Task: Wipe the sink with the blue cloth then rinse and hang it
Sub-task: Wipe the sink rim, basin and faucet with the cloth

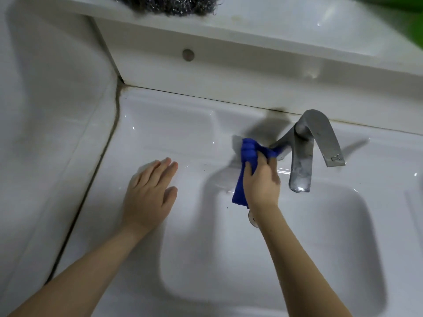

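A white sink [297, 259] is bent over as the left hand [148, 195] is laid flat and empty on its wet rim, apparently for support; the blue cloth [248, 154] is bunched in the clenched right hand [261, 181] and pressed against the base of the grey tap [302, 156], where grime likely gathers; above, steel wool [169, 5] is left on a ledge

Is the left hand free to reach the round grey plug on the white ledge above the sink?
Probably yes: the left hand lies flat and empty on the sink deck, nothing between it and the round grey plug.
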A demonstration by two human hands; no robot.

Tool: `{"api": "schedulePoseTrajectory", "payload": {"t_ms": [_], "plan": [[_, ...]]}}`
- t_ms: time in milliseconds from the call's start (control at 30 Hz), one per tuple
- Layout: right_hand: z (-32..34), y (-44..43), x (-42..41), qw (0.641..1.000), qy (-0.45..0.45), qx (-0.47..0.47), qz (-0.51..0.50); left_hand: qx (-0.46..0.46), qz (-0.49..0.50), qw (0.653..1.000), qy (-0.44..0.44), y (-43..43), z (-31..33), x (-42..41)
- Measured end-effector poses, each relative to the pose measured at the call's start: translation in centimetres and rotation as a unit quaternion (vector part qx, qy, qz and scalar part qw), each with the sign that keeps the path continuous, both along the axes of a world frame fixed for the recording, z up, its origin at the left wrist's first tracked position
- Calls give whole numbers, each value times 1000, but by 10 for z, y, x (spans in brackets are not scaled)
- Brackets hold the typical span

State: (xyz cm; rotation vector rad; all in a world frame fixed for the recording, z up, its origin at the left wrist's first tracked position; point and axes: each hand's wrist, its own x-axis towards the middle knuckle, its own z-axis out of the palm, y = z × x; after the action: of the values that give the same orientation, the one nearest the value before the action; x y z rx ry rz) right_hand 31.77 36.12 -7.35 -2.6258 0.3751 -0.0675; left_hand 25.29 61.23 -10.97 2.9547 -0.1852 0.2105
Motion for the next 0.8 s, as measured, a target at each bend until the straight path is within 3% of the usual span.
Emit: {"api": "schedulePoseTrajectory", "payload": {"t_ms": [67, 133, 300, 500, 667, 733, 800], "plan": [[5, 4, 18, 995, 20, 18, -101, -1, 1, 1000, -2, 0, -1, -1], [8, 27, 34, 991, 21, 49, -124, 0, -1, 1000, -6, 1, -2, -1], [6, 50, 20, 980, -13, 192, 47, 1, -4, 1000, 5, 1, 0, -1], [-4, 24, 18, 987, -29, 125, -101, -8, 2, 1000, -3, 0, 1, -1], [2, 66, 29, 984, -24, 176, 13, -3, 2, 1000, 6, 0, 1, -1], [1, 51, 16, 991, -13, 118, 54, -5, 1, 1000, 14, 1, 2, -1], [-6, 19, 5, 998, -22, 52, 11, -9, 7, 1000, 20, 0, 4, -1]]}}
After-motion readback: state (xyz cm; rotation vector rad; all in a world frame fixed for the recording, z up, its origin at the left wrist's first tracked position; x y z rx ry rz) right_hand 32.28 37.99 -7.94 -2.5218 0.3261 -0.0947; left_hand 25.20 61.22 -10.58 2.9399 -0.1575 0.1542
